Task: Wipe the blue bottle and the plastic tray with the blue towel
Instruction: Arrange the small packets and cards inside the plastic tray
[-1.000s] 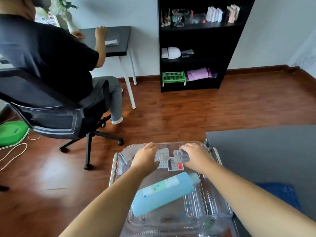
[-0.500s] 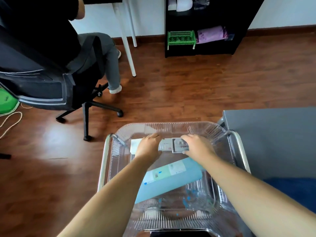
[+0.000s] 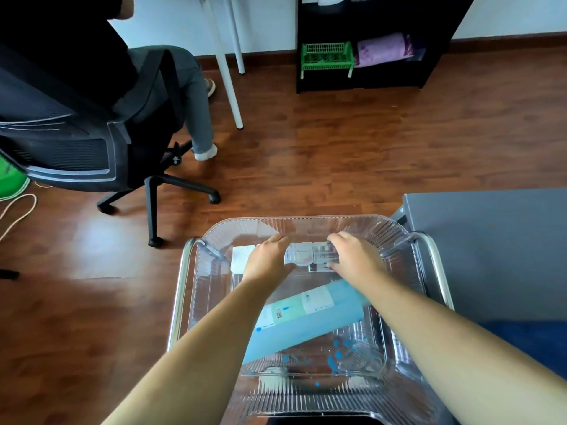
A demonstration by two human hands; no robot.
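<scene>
A clear ribbed plastic tray (image 3: 306,222) sits on a metal-framed cart. Inside it the blue bottle (image 3: 303,320) lies on its side, slanting from lower left to upper right, with blue spots (image 3: 337,354) on the tray floor beside it. At the tray's far end my left hand (image 3: 267,262) and my right hand (image 3: 352,256) both grip small clear plastic boxes (image 3: 310,254). A white pad (image 3: 242,259) lies left of my left hand. The blue towel (image 3: 534,342) shows as a dark blue patch on the grey table at right, partly hidden by my right arm.
The grey table (image 3: 491,246) stands right of the cart. A person sits in a black office chair (image 3: 92,154) at far left, by a white-legged desk (image 3: 228,72). A black shelf (image 3: 362,41) with a green basket stands against the wall. Wood floor lies between.
The view has tilted further down and closer to the tray. Both hands stay on the small clear boxes at the tray's far end; the bottle has not moved.
</scene>
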